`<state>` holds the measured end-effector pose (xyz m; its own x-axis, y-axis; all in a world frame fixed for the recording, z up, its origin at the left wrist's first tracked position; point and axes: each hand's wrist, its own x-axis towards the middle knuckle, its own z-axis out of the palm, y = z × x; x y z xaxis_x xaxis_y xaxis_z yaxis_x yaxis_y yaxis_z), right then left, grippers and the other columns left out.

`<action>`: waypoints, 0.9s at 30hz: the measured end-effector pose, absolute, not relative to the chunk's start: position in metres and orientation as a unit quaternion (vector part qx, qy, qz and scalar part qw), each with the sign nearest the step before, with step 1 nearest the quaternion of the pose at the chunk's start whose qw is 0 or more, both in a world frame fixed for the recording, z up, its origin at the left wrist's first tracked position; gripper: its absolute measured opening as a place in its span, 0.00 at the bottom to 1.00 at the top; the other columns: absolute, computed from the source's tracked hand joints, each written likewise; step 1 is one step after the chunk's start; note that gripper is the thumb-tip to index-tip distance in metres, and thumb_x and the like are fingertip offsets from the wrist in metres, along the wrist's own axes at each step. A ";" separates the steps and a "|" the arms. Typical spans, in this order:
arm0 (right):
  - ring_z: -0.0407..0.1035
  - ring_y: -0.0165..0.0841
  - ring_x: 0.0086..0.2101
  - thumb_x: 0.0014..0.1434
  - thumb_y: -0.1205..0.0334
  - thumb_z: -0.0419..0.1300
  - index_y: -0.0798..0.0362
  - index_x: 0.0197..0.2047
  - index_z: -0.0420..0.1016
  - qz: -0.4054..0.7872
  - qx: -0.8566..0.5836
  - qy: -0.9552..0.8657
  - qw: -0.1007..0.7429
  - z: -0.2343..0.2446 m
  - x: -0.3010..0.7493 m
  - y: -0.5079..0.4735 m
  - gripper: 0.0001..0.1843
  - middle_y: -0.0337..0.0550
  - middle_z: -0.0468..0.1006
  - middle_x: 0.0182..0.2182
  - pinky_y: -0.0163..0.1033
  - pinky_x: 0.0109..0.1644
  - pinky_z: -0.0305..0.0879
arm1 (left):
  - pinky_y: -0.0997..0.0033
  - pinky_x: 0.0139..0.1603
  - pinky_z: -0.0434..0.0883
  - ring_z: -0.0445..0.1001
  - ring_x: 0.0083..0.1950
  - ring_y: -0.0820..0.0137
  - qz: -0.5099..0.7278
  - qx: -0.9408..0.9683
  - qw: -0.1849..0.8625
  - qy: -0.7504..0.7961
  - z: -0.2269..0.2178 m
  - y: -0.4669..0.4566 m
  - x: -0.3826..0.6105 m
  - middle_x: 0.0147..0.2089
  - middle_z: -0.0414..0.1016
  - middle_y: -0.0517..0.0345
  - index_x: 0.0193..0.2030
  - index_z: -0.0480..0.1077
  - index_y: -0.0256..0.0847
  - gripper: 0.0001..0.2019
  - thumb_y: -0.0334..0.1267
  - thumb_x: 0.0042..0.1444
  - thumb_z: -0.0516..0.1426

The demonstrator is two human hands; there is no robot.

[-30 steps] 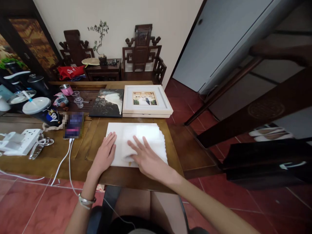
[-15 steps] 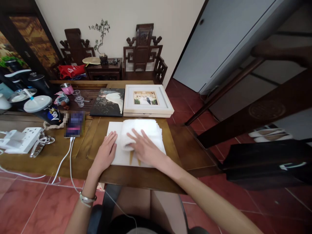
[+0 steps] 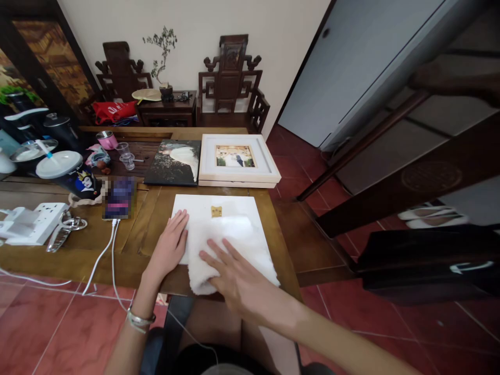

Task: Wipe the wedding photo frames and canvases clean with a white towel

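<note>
A flat white panel (image 3: pixel 238 204) lies near the front edge of the wooden table. My left hand (image 3: pixel 169 240) rests flat on its left edge, fingers stretched out. Under my right hand (image 3: pixel 230 268) is a fluffy white cloth (image 3: pixel 199 240), which covers much of the panel's lower part and hangs past its near edge. The right fingers are spread over the cloth, with the thumb partly hidden. Above the cloth, a small gold-brown shape (image 3: pixel 216 211) shows on the panel; whatever lies under the cloth is hidden.
Behind the panel lie a dark picture (image 3: pixel 172 161) and a pale box with a framed photo (image 3: pixel 238 161). To the left are a phone (image 3: pixel 119 198) with cables, a hair clip (image 3: pixel 66 229), a power strip (image 3: pixel 37 221) and a lidded cup (image 3: pixel 64 174).
My right hand has slid the white cloth toward me, over the panel's near edge. The gold-brown shape at the top is uncovered, the tan strips lower down covered. My left hand stays put.
</note>
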<state>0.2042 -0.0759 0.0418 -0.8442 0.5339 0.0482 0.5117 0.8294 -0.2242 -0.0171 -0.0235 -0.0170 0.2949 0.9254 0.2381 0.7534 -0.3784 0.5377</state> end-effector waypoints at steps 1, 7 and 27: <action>0.46 0.53 0.64 0.55 0.74 0.52 0.56 0.43 0.78 0.107 -0.280 -0.953 0.053 0.042 0.204 -0.072 0.17 0.54 0.64 0.62 0.63 0.66 0.44 | 0.51 0.71 0.49 0.49 0.72 0.65 0.261 0.788 0.165 0.533 -0.017 -0.023 -0.017 0.70 0.55 0.49 0.67 0.55 0.40 0.23 0.38 0.67 0.42; 0.46 0.54 0.65 0.55 0.74 0.53 0.57 0.51 0.75 0.061 -0.388 -0.919 0.030 0.036 0.183 -0.012 0.21 0.54 0.62 0.63 0.62 0.65 0.45 | 0.52 0.71 0.48 0.50 0.72 0.64 0.283 0.770 0.191 0.539 -0.015 -0.024 -0.016 0.70 0.56 0.49 0.66 0.58 0.39 0.23 0.40 0.66 0.44; 0.49 0.46 0.64 0.53 0.75 0.52 0.55 0.48 0.76 0.154 -0.355 -0.922 0.019 0.053 0.199 -0.034 0.21 0.50 0.66 0.61 0.56 0.67 0.45 | 0.52 0.70 0.49 0.51 0.71 0.63 0.312 0.754 0.193 0.545 -0.017 -0.024 -0.013 0.68 0.59 0.44 0.63 0.60 0.35 0.23 0.41 0.67 0.43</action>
